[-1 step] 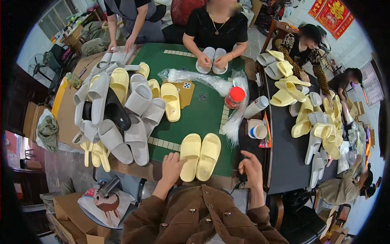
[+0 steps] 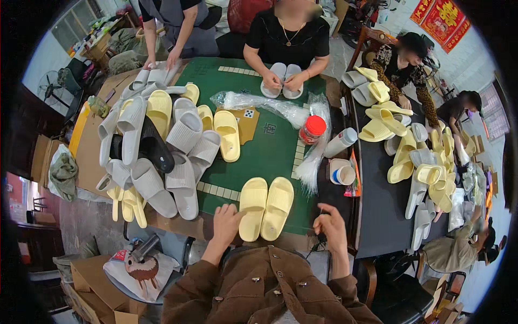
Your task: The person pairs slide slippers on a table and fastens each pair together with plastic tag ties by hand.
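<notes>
Head: yellow slippers (image 2: 276, 208) between hands (image 2: 225, 221)

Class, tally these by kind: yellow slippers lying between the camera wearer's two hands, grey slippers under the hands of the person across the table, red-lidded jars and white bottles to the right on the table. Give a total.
Yellow slippers: 2
Grey slippers: 2
Red-lidded jar: 1
White bottle: 1
Total: 6
</notes>
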The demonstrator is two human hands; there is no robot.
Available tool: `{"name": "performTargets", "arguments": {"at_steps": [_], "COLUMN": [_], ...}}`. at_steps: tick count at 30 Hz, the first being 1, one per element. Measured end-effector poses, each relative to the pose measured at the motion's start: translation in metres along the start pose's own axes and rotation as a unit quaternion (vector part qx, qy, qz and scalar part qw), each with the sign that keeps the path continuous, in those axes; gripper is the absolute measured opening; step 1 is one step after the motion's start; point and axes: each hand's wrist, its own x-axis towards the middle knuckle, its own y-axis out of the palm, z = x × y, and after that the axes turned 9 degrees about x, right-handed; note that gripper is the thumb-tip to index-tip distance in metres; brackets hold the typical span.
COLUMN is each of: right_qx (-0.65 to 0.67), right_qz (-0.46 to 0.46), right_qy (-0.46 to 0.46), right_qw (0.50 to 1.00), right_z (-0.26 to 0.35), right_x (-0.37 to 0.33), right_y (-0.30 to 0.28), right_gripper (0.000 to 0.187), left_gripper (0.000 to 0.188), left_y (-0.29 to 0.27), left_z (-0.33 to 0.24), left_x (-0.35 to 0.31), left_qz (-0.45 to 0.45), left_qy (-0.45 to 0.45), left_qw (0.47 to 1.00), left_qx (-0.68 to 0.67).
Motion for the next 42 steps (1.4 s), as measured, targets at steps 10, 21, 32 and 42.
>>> {"name": "performTargets", "arguments": {"at_steps": [10,21,32,42], "right_qx": [0.021,0.081,-0.145,-0.273], "right_qz": [0.024,-0.052,-0.007,0.022], "right_qy": [0.108,0.130,0.138,0.050], "right_qw": [0.994,0.987,0.980,0.961], "right_z": [-0.061,-0.120,-0.202,-0.220], "right_x": [-0.010,0.021,0.056,0.080], "right_y": [0.004,0.007,0.023,0.038], "right_gripper": [0.011,0.027,0.020,0.039], "left_gripper": [0.022,0.018,0.025,0.036], "left_y": [0.030,0.052,0.110,0.122], "left_z": [0.014,-0.018,-0.032,-0.060], "left_x": [-0.043,-0.034,-0.038,-0.040], "left_qz": [-0.042,0.119,0.132,0.140], "left_qy": [-0.429,-0.334,-0.176,-0.222], "left_qw": [0.761,0.850,0.941,0.918], "left_qx": [-0.485,-0.390,-0.257,-0.296]}}
